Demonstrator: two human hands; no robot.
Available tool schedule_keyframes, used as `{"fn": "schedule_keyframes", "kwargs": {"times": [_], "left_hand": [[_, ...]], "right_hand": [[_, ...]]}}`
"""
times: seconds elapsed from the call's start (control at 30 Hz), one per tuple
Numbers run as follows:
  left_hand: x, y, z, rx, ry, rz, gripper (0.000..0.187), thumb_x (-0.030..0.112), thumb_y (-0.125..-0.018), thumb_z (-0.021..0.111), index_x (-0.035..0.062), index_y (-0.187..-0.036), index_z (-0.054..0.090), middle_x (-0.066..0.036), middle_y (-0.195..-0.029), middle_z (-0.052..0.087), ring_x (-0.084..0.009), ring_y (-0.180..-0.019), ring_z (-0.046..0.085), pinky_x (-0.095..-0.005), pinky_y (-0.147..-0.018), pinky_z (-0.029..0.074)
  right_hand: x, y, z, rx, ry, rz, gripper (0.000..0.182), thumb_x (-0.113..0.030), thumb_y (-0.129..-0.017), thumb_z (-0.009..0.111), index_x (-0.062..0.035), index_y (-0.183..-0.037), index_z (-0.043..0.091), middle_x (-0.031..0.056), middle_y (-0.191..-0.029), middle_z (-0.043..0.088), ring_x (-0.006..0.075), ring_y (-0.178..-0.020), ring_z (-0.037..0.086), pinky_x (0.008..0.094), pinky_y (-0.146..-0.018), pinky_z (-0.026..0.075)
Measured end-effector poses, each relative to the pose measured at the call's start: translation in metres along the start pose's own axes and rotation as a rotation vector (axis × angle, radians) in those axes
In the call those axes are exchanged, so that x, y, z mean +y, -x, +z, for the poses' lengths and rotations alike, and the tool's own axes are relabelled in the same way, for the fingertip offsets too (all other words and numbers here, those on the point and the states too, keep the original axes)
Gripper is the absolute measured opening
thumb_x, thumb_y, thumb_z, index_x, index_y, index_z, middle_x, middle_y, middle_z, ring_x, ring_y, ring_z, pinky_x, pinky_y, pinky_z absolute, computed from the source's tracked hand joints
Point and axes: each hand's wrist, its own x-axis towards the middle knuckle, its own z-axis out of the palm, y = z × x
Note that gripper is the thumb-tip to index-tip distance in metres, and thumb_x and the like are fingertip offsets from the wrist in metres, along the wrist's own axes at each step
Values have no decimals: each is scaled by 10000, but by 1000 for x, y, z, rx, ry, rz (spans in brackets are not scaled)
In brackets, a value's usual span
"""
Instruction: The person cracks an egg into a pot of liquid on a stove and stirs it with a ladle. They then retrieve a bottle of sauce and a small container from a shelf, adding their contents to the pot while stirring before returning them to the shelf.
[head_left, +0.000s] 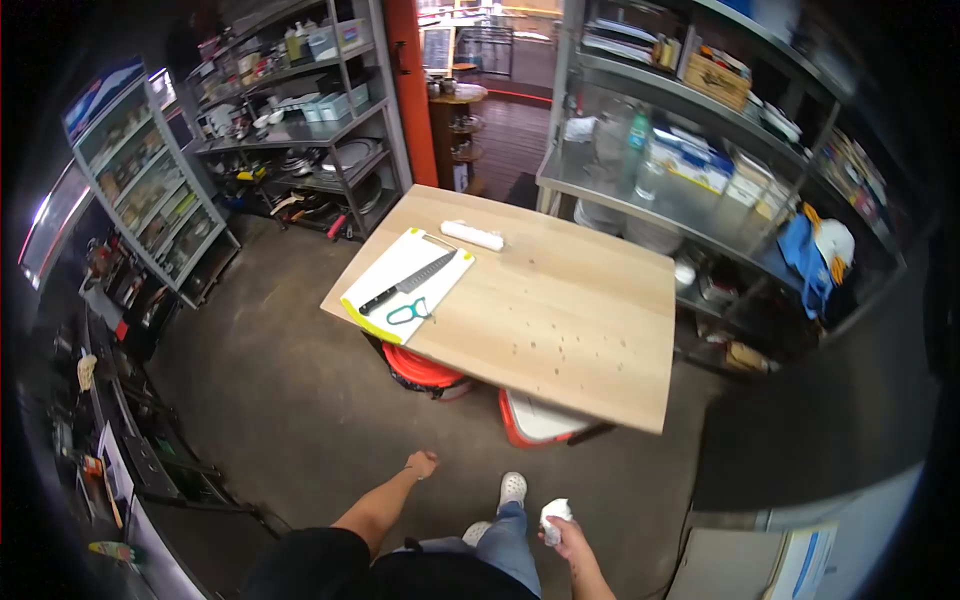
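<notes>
My right hand is closed around a crumpled white paper towel or cloth, low in front of my body. My left hand hangs over the floor with its fingers curled in and nothing visible in them. Both hands are apart from the wooden table ahead. On its left side lies a white cutting board with yellow-green ends. A black-handled kitchen knife and a teal peeler rest on the board. Just beyond the board is a white rolled bundle.
Small dark specks dot the table's right half. Under its near edge stand a red-rimmed bin and a white-lidded red container. Metal shelves line the back right, with more shelving at the back left. A glass-door fridge stands left.
</notes>
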Motion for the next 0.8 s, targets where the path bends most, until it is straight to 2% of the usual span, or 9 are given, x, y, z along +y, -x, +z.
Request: {"fn": "schedule_keyframes", "kwargs": {"times": [0.1, 0.13, 0.2, 0.37, 0.43, 0.53, 0.6, 0.63, 0.8], "left_hand": [[-46, -101, 37, 22, 385, -212, 309, 306, -830, 601, 162, -1097, 657, -116, -1096, 654, -308, -997, 625, -369, -911, 479], [-30, -115, 25, 38, 414, -217, 309, 306, -830, 601, 162, -1097, 657, -116, -1096, 654, -308, -997, 625, -369, -911, 479], [-3, -120, 1, 120, 598, -435, 361, 288, -816, 614, 148, -1148, 624, -114, -1104, 647, -259, -967, 642, -344, -843, 515], [-33, -255, 23, 252, 597, -163, 389, 218, -824, 576, 52, -1177, 566, -157, -969, 658, -267, -913, 652, -372, -721, 537], [4, -276, 0, 325, 1197, -435, 322, 319, -876, 507, 131, -1104, 634, -57, -1034, 669, -192, -901, 622, -418, -754, 494], [11, -320, -16, 370, 1310, -378, 325, 318, -873, 509, 122, -1103, 630, -77, -1035, 663, -213, -909, 621, -420, -760, 494], [3, -342, -18, 384, 1324, -373, 328, 317, -872, 510, 116, -1103, 628, -91, -1036, 659, -226, -914, 620, -421, -763, 495], [-4, -352, -15, 390, 1324, -372, 329, 316, -871, 510, 113, -1102, 627, -97, -1036, 657, -233, -916, 620, -422, -765, 495], [-40, -371, 18, 412, 1277, -394, 335, 313, -867, 513, 98, -1101, 620, -131, -1038, 647, -266, -929, 617, -425, -774, 495]], "right_hand": [[-23, -72, 15, -52, 128, 104, 290, -111, -807, 667, -43, -1072, 570, 98, -877, 641, 234, -737, 643, 399, -611, 570], [-32, -97, 22, -72, 141, 145, 286, -117, -807, 671, -50, -1068, 576, 91, -876, 643, 229, -734, 643, 392, -606, 569], [-47, -136, 37, -97, 218, 217, 292, -132, -807, 678, -60, -1076, 591, 68, -921, 642, 208, -781, 636, 359, -609, 556], [-54, -229, 55, -206, 465, 369, 358, -187, -792, 715, -79, -1113, 599, 32, -978, 635, 158, -821, 619, 309, -646, 525], [-50, -267, 54, -231, 518, 391, 361, -200, -790, 720, -82, -1110, 603, 24, -983, 633, 143, -826, 611, 304, -652, 517], [-46, -307, 69, -211, 594, 437, 322, -212, -785, 728, -85, -1064, 631, 7, -979, 632, 113, -826, 589, 278, -663, 497], [-56, -319, 104, -201, 599, 354, 264, -189, -791, 714, -72, -1019, 649, -3, -886, 632, 99, -794, 580, 263, -628, 485], [-21, -347, 101, -153, 479, 103, 153, -167, -826, 662, -70, -945, 651, -2, -770, 616, 104, -703, 574, 259, -586, 467], [27, -417, 132, -39, 582, 115, 138, -167, -836, 647, -71, -936, 645, 0, -760, 614, 110, -693, 575, 261, -587, 467]]}}
